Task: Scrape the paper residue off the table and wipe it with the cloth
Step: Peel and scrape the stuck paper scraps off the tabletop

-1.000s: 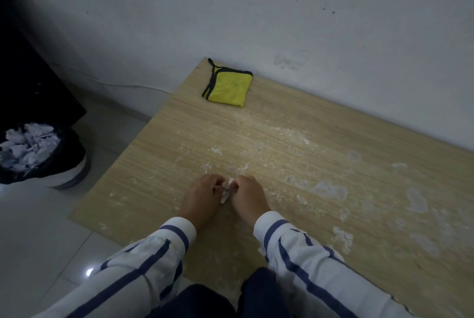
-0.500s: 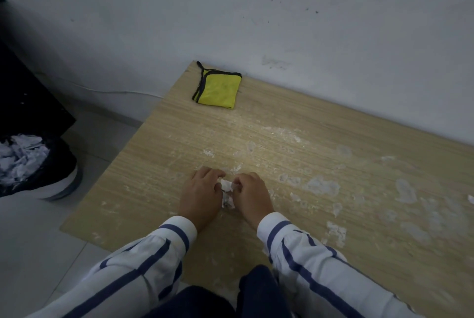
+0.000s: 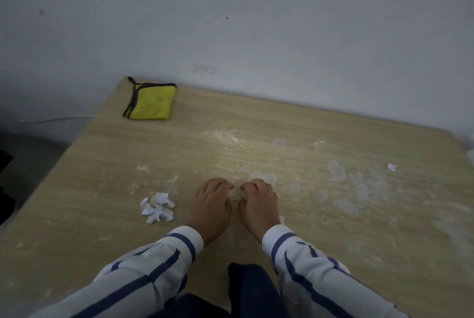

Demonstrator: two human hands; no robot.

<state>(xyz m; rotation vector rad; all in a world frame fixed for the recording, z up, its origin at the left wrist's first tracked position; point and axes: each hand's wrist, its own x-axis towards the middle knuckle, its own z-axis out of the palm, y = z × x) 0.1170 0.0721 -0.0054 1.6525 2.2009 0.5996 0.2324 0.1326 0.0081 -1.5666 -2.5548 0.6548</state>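
Head view shows 2 hands side by side on the wooden tabletop (image 3: 77, 215), left hand (image 3: 211, 206) and right hand (image 3: 259, 204), fingers curled down onto the surface, gripping nothing visible. Crumpled paper scraps (image 3: 157, 207) lie just left of the left hand; whitish paper residue (image 3: 359, 189) spreads right of the right hand. Folded yellow cloth (image 3: 151, 102) sits far beyond, left.
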